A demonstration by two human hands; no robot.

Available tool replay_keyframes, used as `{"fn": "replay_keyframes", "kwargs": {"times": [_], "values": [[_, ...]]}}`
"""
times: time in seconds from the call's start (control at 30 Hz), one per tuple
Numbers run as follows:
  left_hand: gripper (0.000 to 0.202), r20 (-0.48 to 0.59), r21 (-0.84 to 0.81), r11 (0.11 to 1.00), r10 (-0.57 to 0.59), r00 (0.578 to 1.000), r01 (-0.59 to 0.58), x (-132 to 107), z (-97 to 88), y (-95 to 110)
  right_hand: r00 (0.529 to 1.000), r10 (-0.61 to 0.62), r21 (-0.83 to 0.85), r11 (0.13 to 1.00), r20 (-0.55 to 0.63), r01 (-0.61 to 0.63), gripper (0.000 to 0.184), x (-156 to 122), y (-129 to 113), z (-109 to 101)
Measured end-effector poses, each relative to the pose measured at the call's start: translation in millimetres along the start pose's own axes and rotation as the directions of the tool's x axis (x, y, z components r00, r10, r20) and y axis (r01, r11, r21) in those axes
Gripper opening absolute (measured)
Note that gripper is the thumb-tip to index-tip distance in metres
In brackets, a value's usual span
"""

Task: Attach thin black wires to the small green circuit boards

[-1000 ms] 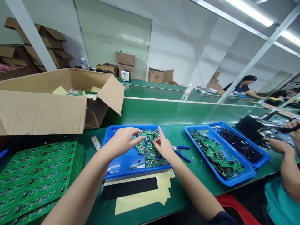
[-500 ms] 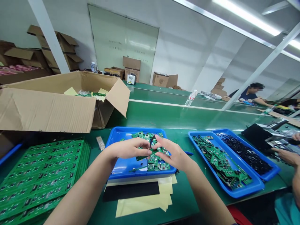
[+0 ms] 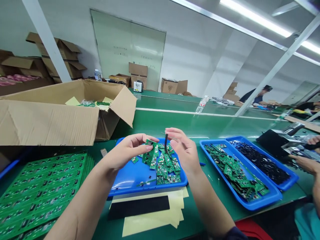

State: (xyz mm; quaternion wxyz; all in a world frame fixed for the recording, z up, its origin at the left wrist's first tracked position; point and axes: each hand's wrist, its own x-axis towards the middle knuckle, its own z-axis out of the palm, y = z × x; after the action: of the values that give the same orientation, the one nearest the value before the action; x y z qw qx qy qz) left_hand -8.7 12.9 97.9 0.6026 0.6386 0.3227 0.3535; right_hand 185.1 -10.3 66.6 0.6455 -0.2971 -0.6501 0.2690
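Left hand pinching green circuit board at its edge, held steady above tray. Right hand close beside, thin black strip standing upright at fingertips; whether gripped, cannot tell. Hands apart, not touching. Loose boards heaped in blue plastic tray on green desk.

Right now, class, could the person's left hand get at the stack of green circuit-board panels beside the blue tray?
Probably yes. The left hand holds a small green board above the blue tray, and the stack of green circuit-board panels lies just left of the tray, with the way open.
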Motion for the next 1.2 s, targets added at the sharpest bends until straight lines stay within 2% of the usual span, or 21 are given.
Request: {"fn": "replay_keyframes", "kwargs": {"times": [0.07, 0.17, 0.37, 0.53, 0.63, 0.73, 0.87, 1.0, 1.13, 1.17, 1.2], "values": [[0.023, -0.027, -0.059, 0.997, 0.039, 0.999, -0.040, -0.7, 6.3, -0.8, 0.999, 0.010, 0.032, 0.999, 0.037, -0.011, 0.016, 0.9, 0.5, 9.0], [0.025, -0.089, -0.093, 0.995, 0.031, 0.996, -0.040, 0.1, 14.2, -2.6, 0.999, 0.037, -0.019, 0.999, 0.035, -0.036, 0.015, 0.0, 4.4, 17.1], [0.028, -0.150, -0.052, 0.998, 0.017, 0.989, -0.025, 3.9, 18.6, -4.3, 0.999, 0.031, -0.126, 0.992, 0.038, -0.026, 0.015, -1.6, 12.9, 15.1], [0.030, -0.150, 0.016, 1.000, 0.024, 0.988, -0.022, 3.8, 18.1, -4.3, 0.998, -0.049, -0.361, 0.931, 0.039, 0.059, 0.016, -0.6, 11.4, 10.8], [0.029, -0.129, 0.052, 0.998, 0.040, 0.991, -0.033, 3.6, 17.2, -4.6, 0.999, 0.007, -0.415, 0.910, 0.047, 0.014, 0.025, -1.9, 12.9, 12.3], [0.028, -0.122, 0.085, 0.996, 0.041, 0.992, -0.031, 3.6, 16.1, -4.8, 0.991, 0.122, -0.378, 0.921, 0.052, -0.093, 0.035, -4.5, 14.6, 15.2], [0.027, -0.115, 0.080, 0.997, 0.031, 0.993, -0.022, 3.5, 15.0, -4.5, 0.960, 0.247, -0.350, 0.918, 0.131, -0.188, 0.042, -6.3, 12.7, 16.6], [0.026, -0.095, 0.060, 0.998, 0.020, 0.995, -0.014, 3.8, 13.7, -3.6, 0.945, 0.248, -0.373, 0.915, 0.215, -0.155, 0.047, -6.0, 11.4, 13.5], [0.027, -0.083, 0.025, 1.000, -0.013, 0.996, 0.015, 3.0, 13.9, -2.0, 0.943, 0.244, -0.379, 0.914, 0.225, -0.146, 0.086, -1.5, 15.5, 2.5], [0.028, -0.091, 0.014, 1.000, -0.018, 0.996, 0.019, 2.8, 14.2, -1.6, 0.944, 0.243, -0.360, 0.921, 0.223, -0.151, 0.090, 0.4, 16.7, -1.2], [0.029, -0.107, 0.001, 1.000, -0.021, 0.994, 0.021, 2.6, 14.6, -1.2, 0.944, 0.238, -0.329, 0.932, 0.230, -0.155, 0.085, 2.3, 17.8, -4.8]]}}
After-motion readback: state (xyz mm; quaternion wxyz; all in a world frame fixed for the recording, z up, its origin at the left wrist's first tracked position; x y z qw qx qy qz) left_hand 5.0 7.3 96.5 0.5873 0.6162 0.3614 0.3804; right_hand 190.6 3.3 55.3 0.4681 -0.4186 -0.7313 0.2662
